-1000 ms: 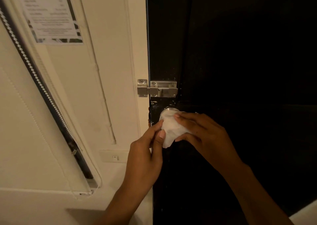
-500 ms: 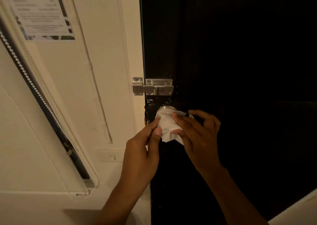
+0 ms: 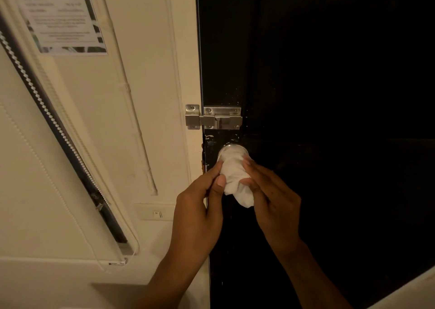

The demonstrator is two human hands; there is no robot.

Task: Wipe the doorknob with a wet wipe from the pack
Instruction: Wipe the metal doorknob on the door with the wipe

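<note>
Both hands close on a white wet wipe (image 3: 231, 175) that is wrapped over the doorknob (image 3: 231, 149). The left hand (image 3: 200, 211) pinches the wipe's left side between thumb and forefinger; the right hand (image 3: 273, 201) presses its fingers against the right side, so the grip is shut around cloth and knob together. A loose tail of the wipe hangs down between the two hands. Only the knob's metal rim shows, just above the fingertips, where it meets the dark door (image 3: 317, 73). Above the grip, a steel slide bolt (image 3: 213, 117) spans the seam between the door and the cream frame (image 3: 183, 73). Left of the left wrist sits a small wall switch (image 3: 157, 213). Further left and up, a blind (image 3: 56, 129) runs diagonally, with a printed notice (image 3: 61, 16) near the top corner.
</note>
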